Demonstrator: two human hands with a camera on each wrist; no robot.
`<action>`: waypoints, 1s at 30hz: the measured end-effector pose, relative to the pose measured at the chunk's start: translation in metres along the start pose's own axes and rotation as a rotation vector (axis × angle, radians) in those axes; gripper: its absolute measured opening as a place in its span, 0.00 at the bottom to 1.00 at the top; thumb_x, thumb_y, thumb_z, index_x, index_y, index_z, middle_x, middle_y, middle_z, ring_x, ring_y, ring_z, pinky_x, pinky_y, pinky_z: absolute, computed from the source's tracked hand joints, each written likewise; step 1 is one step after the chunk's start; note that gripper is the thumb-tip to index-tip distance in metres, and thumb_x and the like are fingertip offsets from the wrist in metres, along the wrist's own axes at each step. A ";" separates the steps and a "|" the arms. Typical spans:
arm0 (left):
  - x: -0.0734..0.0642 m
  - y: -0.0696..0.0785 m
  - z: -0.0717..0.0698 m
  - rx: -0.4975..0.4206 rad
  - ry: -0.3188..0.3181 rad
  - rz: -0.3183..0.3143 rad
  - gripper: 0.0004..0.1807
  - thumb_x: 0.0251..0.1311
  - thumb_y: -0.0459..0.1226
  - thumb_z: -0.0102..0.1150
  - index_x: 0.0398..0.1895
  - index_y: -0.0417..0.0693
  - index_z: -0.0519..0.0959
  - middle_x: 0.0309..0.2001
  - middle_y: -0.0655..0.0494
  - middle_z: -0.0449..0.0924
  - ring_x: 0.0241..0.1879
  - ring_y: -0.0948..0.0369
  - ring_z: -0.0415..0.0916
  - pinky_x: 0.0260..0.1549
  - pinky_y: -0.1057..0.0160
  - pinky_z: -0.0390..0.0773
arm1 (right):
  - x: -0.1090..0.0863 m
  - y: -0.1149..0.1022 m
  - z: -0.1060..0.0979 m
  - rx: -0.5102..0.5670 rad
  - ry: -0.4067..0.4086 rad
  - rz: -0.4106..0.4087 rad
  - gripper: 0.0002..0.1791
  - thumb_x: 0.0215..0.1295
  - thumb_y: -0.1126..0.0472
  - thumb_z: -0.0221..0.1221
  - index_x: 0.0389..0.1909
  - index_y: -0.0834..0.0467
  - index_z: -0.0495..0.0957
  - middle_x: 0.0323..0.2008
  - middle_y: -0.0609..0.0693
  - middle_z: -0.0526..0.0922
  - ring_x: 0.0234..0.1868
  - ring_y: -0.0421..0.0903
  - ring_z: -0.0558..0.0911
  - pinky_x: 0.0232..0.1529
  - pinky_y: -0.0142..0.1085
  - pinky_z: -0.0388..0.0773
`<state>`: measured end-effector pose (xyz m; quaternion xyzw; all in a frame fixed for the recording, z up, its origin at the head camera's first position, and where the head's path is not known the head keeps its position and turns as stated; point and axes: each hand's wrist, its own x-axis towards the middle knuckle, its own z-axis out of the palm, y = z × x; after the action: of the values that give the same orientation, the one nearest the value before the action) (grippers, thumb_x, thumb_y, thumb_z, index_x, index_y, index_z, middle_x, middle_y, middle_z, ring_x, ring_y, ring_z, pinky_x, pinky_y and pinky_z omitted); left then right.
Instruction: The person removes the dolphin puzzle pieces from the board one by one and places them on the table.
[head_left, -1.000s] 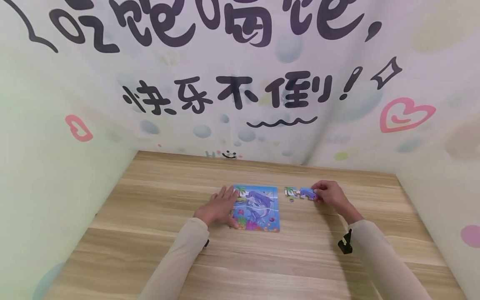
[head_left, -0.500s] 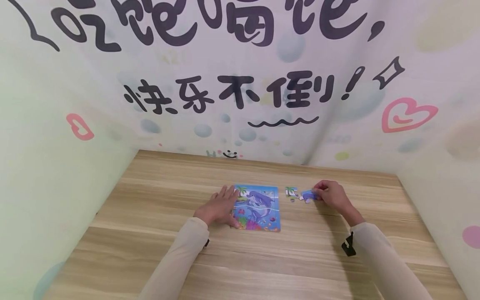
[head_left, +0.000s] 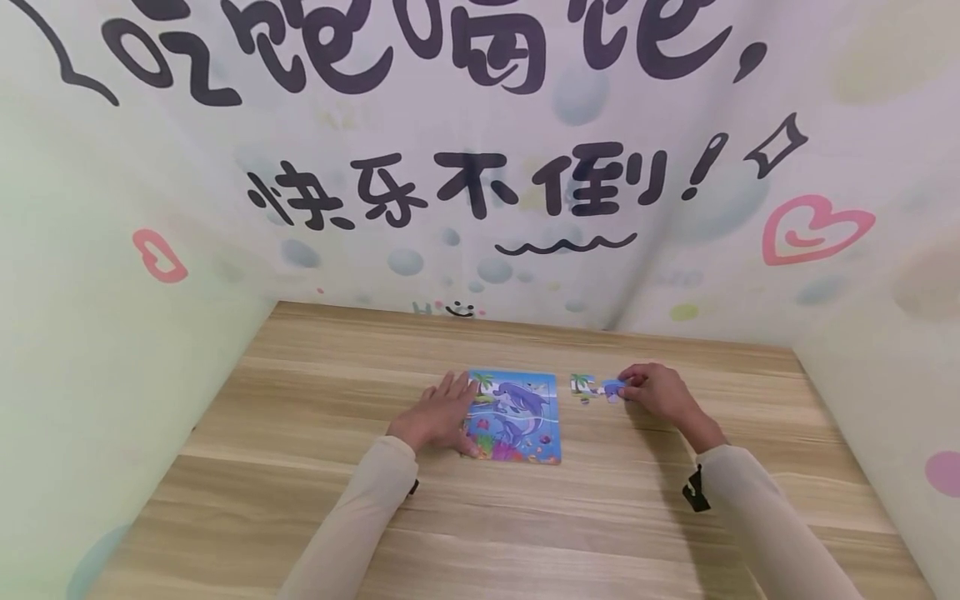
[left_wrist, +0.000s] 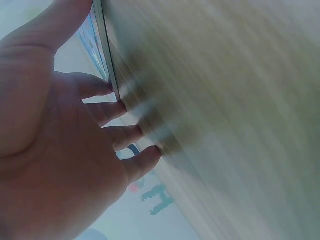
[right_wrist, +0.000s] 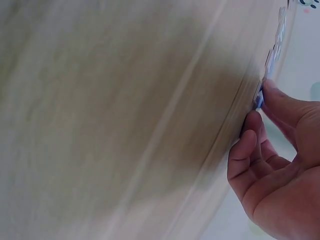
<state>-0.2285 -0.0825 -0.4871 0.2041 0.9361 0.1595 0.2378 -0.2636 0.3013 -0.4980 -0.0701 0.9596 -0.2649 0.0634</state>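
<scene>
A square dolphin jigsaw puzzle (head_left: 517,417) lies on the table in the head view. My left hand (head_left: 433,417) rests along its left side, fingers spread and the thumb near the lower left corner. In the left wrist view, the fingertips of the left hand (left_wrist: 75,135) come down at the board's edge and on the tabletop. To the right, my right hand (head_left: 660,393) pinches a blue and purple puzzle piece (head_left: 612,390) between thumb and fingers, partly covering it. Just left of that piece lies a palm-tree puzzle piece (head_left: 582,386). Low over the tabletop, the right hand (right_wrist: 280,165) shows its other fingers curled.
The wood-grain table (head_left: 480,533) meets a white printed curtain (head_left: 360,250) with dark lettering at the back. Pale walls flank it on both sides. A small black device (head_left: 696,490) sits at the right wrist.
The held piece has turned and shifted beside the palm-tree piece, and the right fingers now cover more of it. The left hand and the dolphin puzzle stay in place.
</scene>
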 end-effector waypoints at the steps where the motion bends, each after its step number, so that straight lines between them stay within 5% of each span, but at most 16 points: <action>1: 0.000 0.000 0.000 -0.001 -0.002 0.000 0.61 0.51 0.52 0.73 0.80 0.45 0.45 0.81 0.46 0.35 0.79 0.47 0.28 0.75 0.43 0.39 | 0.000 0.000 0.000 -0.002 0.005 0.009 0.13 0.63 0.60 0.66 0.46 0.62 0.83 0.41 0.61 0.84 0.40 0.54 0.78 0.42 0.45 0.76; 13: -0.001 0.001 -0.001 0.006 0.007 0.001 0.60 0.51 0.52 0.73 0.80 0.44 0.46 0.81 0.45 0.36 0.79 0.46 0.29 0.75 0.43 0.40 | -0.002 -0.003 0.003 -0.028 0.030 0.039 0.14 0.65 0.59 0.65 0.47 0.63 0.82 0.39 0.60 0.84 0.36 0.51 0.77 0.36 0.39 0.72; 20: -0.001 0.001 -0.001 0.002 -0.001 -0.001 0.60 0.52 0.52 0.73 0.80 0.44 0.45 0.81 0.45 0.35 0.79 0.46 0.29 0.75 0.43 0.39 | -0.005 -0.009 0.000 -0.014 0.082 0.067 0.21 0.66 0.52 0.63 0.52 0.63 0.80 0.43 0.63 0.84 0.39 0.54 0.81 0.38 0.44 0.78; 24: 0.001 0.001 -0.001 -0.007 -0.004 -0.003 0.61 0.51 0.52 0.73 0.80 0.45 0.44 0.81 0.46 0.34 0.79 0.47 0.28 0.75 0.43 0.38 | -0.001 -0.019 0.005 0.025 0.115 0.011 0.24 0.66 0.51 0.64 0.55 0.65 0.79 0.45 0.64 0.83 0.43 0.58 0.82 0.42 0.49 0.79; 30: 0.000 0.001 -0.002 -0.005 -0.009 -0.003 0.61 0.51 0.52 0.73 0.80 0.44 0.44 0.81 0.46 0.33 0.79 0.46 0.27 0.75 0.43 0.38 | 0.010 -0.045 0.025 0.057 0.046 -0.111 0.25 0.61 0.56 0.68 0.55 0.66 0.79 0.45 0.63 0.82 0.42 0.57 0.84 0.43 0.50 0.82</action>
<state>-0.2290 -0.0824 -0.4853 0.2026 0.9350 0.1607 0.2428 -0.2646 0.2491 -0.4971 -0.1152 0.9476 -0.2966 0.0284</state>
